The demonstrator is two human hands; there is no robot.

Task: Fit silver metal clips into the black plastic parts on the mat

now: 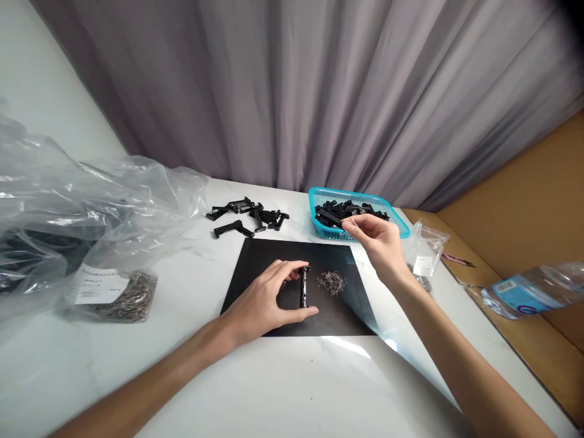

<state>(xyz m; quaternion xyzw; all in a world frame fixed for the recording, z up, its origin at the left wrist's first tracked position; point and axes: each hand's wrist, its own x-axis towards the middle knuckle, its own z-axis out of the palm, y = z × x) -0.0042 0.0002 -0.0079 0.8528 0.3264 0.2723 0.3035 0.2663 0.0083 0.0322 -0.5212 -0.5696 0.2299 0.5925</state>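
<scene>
Over the black mat, my left hand grips a slim black plastic part by its two ends, between thumb and fingers. My right hand is at the front rim of the turquoise basket, its thumb and fingers pinched together on the end of another black plastic part. A thin, light-coloured sliver shows at those fingertips, too small to identify. Many similar black parts fill the basket. Small metal pieces, seemingly springs, lie heaped on the mat beside the left hand's part.
Loose black parts lie on the white table behind the mat. To the left are a large clear plastic bag and a labelled bag of metal pieces. A small clear bag, a pink-handled tool and a bottle are at right.
</scene>
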